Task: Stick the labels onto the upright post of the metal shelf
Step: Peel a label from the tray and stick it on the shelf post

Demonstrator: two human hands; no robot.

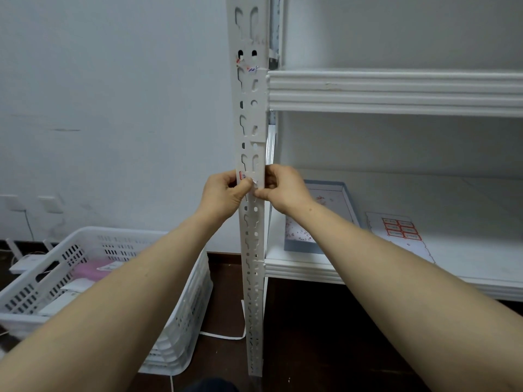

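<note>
Label on the white post is mostly hidden — only a red corner peeks out beside the fingers. What it says cannot be read. The left hand and the right hand meet at the front of the post, fingers curled — both pinch the label's pale end. A sheet of labels lies on the lower shelf, well apart.

White slotted basket — floor, left; shallow box, wall sockets
</note>
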